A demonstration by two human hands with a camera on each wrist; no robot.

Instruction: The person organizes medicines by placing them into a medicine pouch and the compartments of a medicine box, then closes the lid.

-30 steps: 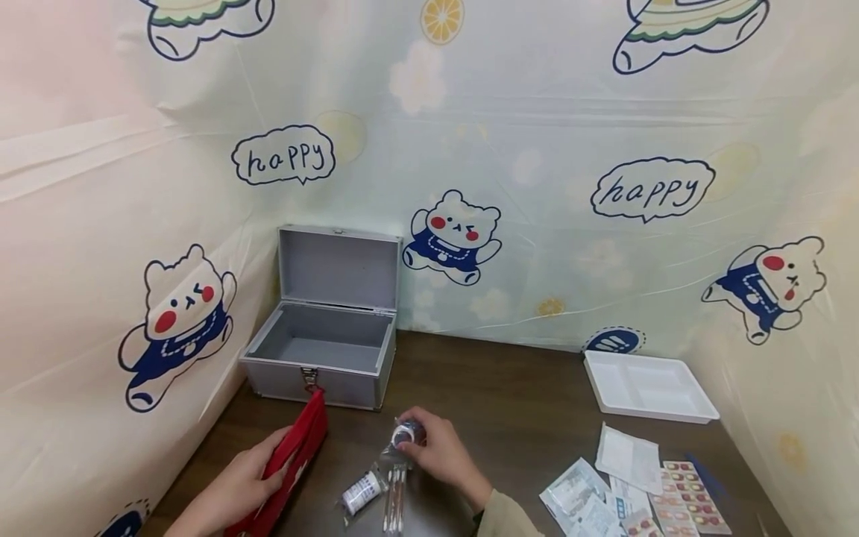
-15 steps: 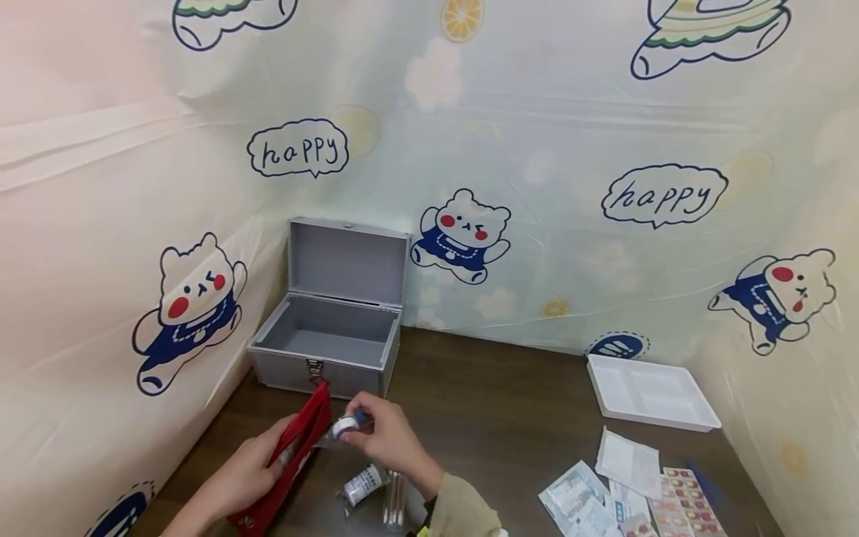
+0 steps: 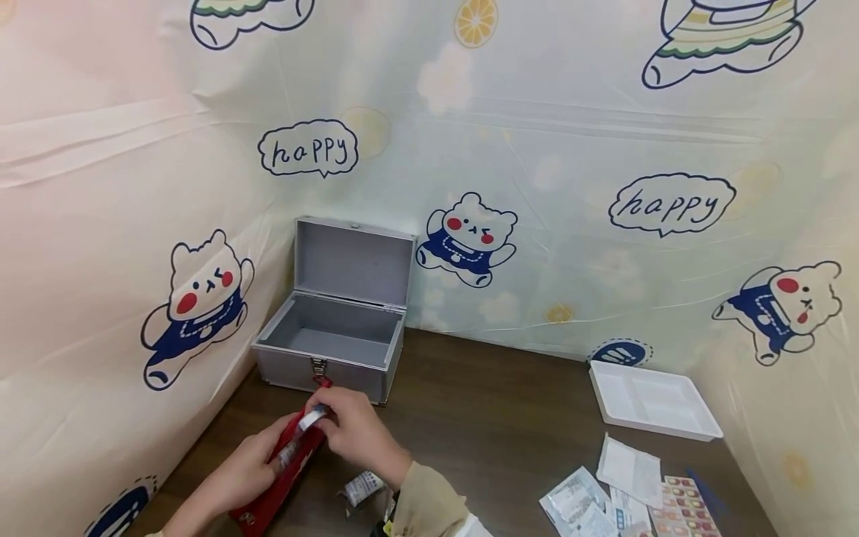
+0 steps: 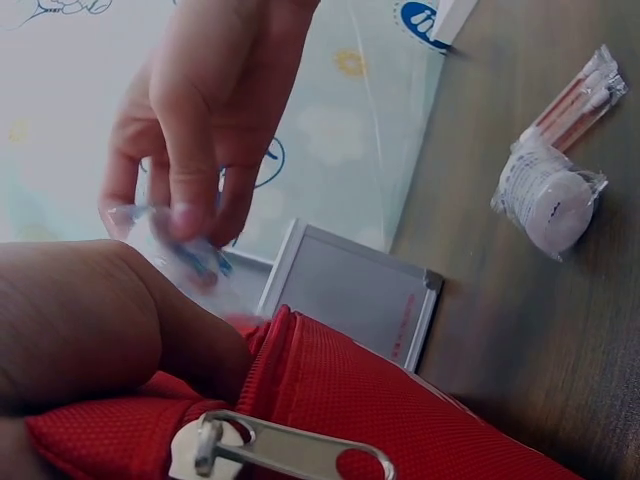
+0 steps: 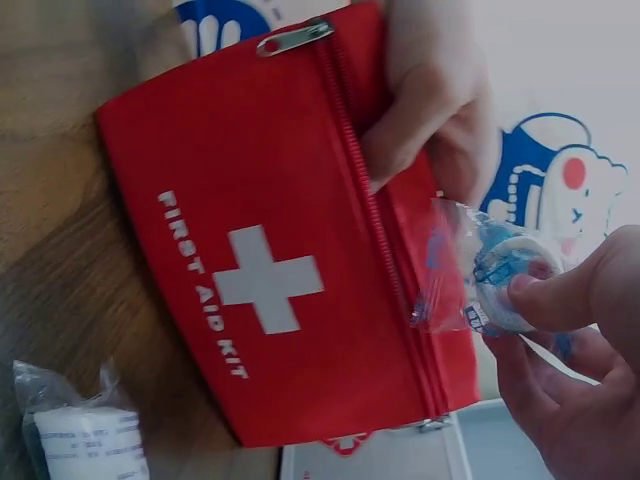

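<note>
My left hand (image 3: 244, 470) holds a red first aid kit pouch (image 5: 180, 140) by its zip edge, with the fingers hooked into the unzipped mouth. In the right wrist view the pouch shows a white cross and lettering. My right hand (image 3: 359, 429) pinches a roll of tape (image 5: 497, 262) in clear plastic wrap between thumb and fingers, right at the pouch's mouth. On the table beside the pouch lies a wrapped white bandage roll (image 4: 558, 208). Wrapped cotton swabs (image 4: 580, 105) lie against that roll; in the head view the right arm mostly hides them.
An open grey metal box (image 3: 285, 365) stands behind the pouch, its lid raised. At the back right is a white divided tray (image 3: 671, 429). Flat packets (image 3: 570, 496), a white pouch (image 3: 628, 466) and pill blister packs (image 3: 686, 507) lie at the right front. Patterned cloth hangs around the table.
My right hand has picked the wrapped tape roll up from near the swabs and carried it left to the pouch's mouth. The left hand keeps its grip on the pouch.
</note>
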